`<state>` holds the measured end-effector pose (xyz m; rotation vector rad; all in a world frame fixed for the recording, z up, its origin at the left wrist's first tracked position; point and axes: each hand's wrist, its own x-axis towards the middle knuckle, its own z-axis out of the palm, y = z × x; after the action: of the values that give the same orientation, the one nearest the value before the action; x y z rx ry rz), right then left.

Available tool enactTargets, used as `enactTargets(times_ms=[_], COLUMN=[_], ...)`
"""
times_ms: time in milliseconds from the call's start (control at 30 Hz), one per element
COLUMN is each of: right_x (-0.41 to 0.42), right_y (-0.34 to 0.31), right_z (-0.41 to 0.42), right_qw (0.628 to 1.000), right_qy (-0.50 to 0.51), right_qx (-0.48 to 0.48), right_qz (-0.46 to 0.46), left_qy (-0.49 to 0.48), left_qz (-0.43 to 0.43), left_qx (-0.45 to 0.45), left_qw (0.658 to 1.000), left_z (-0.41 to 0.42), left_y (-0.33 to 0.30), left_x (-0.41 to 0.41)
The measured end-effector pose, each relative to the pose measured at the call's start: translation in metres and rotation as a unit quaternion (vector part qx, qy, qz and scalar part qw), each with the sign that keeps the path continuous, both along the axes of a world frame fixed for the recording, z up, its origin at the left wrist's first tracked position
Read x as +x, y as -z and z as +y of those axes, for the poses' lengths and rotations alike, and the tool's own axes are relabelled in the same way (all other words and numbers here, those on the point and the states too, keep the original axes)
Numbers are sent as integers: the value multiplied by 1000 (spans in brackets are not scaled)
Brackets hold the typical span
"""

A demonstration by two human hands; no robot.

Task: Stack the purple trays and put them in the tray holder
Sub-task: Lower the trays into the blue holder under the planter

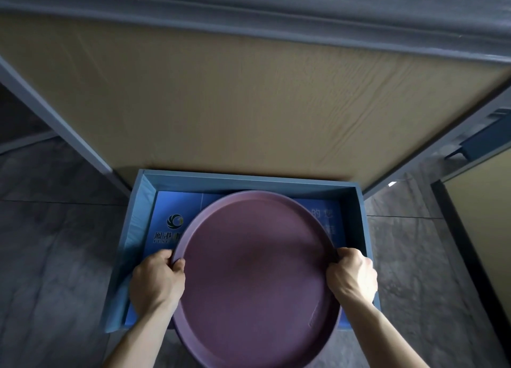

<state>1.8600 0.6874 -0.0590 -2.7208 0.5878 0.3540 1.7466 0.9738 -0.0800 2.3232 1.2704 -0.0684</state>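
A large round purple tray (255, 279) fills the lower middle of the head view, held level over an open blue box, the tray holder (365, 229). My left hand (156, 282) grips its left rim, thumb on top. My right hand (352, 277) grips the right rim the same way. The tray's far edge reaches over the box's printed blue floor, and its near edge juts out past the box's front. Whether more trays lie stacked under it I cannot tell.
The blue box stands on a dark tiled floor (49, 243). Behind it rises a tan wood-grain panel (235, 99) in a grey frame. A second framed panel (484, 215) stands at the right, with a dark bracket above it.
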Motion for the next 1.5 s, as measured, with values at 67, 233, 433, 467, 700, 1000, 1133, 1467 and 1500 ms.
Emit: enactTargets(times_ms=[67,233,433,467,700,1000,1133,1467,1500], right_x=[-1,-3,-1,-1,2,-3,-3,-6,-8], right_y=[2,3,9,10,11,19,19,15,14], right_z=[-1,-1,-4,-5,-4,-6,-8,-12,-12], right_qw=[1000,999,994,994,998,998,999,996,994], right_qy=[-5,-29,-80,-82,-36,-35,-35,58,64], right_qx=[-9,-28,-73,-75,-42,-39,-25,62,73], right_qz=[-3,-15,-8,-11,-15,-26,-26,-41,-47], left_qy=[-3,-9,-10,-12,-23,-39,-43,-52,-52], left_qz=[-2,5,8,8,-15,-35,-42,-58,-60], left_qx=[0,-3,-6,-6,-7,-18,-23,-36,-38], left_qw=[1000,1000,1000,1000,1000,998,998,996,996], left_z=[0,0,-2,-3,-3,-2,-2,-1,-1], left_y=[0,1,2,3,0,3,3,4,4], left_x=[0,-1,-1,-1,1,-1,-2,-6,-6])
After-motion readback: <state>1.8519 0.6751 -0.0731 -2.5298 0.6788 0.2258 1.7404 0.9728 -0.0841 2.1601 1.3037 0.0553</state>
